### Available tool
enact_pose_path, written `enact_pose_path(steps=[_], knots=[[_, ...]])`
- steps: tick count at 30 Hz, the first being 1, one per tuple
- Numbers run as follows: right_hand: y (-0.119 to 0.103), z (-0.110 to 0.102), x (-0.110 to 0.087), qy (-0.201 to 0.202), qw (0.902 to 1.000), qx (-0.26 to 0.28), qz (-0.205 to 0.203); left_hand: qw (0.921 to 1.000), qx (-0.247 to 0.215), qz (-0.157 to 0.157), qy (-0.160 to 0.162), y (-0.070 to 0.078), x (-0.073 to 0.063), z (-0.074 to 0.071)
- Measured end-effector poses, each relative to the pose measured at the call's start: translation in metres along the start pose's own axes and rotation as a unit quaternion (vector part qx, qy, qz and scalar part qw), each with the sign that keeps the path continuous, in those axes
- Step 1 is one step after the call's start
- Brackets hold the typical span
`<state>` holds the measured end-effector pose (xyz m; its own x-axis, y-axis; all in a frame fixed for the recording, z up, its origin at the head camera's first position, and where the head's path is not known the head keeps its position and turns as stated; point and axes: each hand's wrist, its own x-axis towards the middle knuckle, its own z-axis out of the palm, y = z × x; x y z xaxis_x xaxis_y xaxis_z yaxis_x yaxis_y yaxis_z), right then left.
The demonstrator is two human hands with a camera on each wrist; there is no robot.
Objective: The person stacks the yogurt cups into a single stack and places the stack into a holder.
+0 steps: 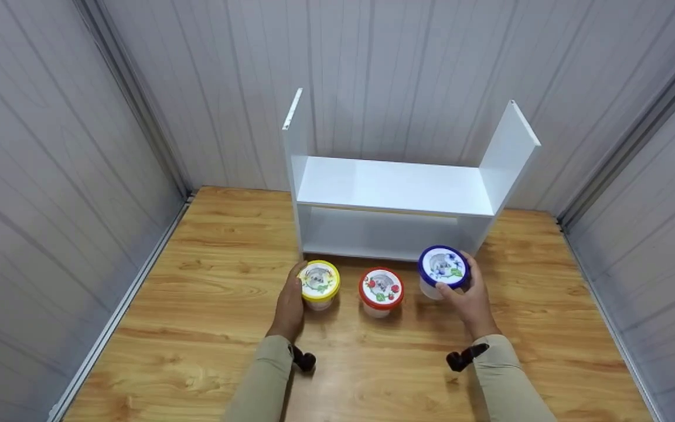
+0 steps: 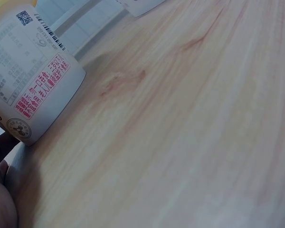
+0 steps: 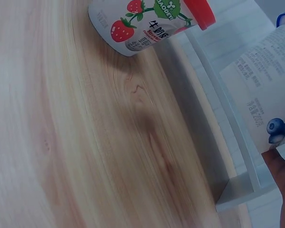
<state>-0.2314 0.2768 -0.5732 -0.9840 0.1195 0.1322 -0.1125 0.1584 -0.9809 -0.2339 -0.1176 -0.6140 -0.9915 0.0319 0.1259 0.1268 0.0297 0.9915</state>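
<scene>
In the head view three white paper tubs with printed lids are in a row. My left hand (image 1: 289,308) grips the left side of the yellow-lidded tub (image 1: 319,280), which stands on the table. My right hand (image 1: 471,302) holds the blue-lidded tub (image 1: 443,266), thumb in front and fingers round its right side. That tub, printed with blueberries (image 3: 279,128), looks raised off the table in the right wrist view. Between them stands the red-lidded tub (image 1: 381,288), touched by neither hand; strawberries (image 3: 122,31) show on its side.
Just behind the tubs stands a white two-level shelf (image 1: 396,183) with tall side panels. Wood-grain table (image 1: 214,281) surrounds it. Pale panelled walls (image 1: 372,70) close off the back and both sides.
</scene>
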Motion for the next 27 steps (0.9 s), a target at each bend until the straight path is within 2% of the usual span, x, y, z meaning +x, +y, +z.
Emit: enact_pose_path(steps=[6,13,21,24,27], knots=[[-0.004,0.003,0.001,-0.003,0.9999,-0.011,0.000,0.9997,0.014,0.019,0.008,0.001,0.000,0.001],[-0.010,0.009,0.002,-0.006,0.9995,-0.028,-0.015,0.9995,0.022,0.019,0.013,0.001,0.000,0.002],[-0.017,0.017,0.003,-0.008,0.9995,-0.029,-0.006,0.9992,0.032,0.020,0.017,0.003,-0.001,0.002],[-0.018,0.020,0.004,-0.009,0.9995,-0.026,-0.016,0.9994,0.030,0.009,0.012,0.001,-0.001,0.001],[-0.019,0.023,0.005,-0.009,0.9991,-0.026,-0.032,0.9995,0.029,-0.003,0.010,-0.012,0.003,0.001]])
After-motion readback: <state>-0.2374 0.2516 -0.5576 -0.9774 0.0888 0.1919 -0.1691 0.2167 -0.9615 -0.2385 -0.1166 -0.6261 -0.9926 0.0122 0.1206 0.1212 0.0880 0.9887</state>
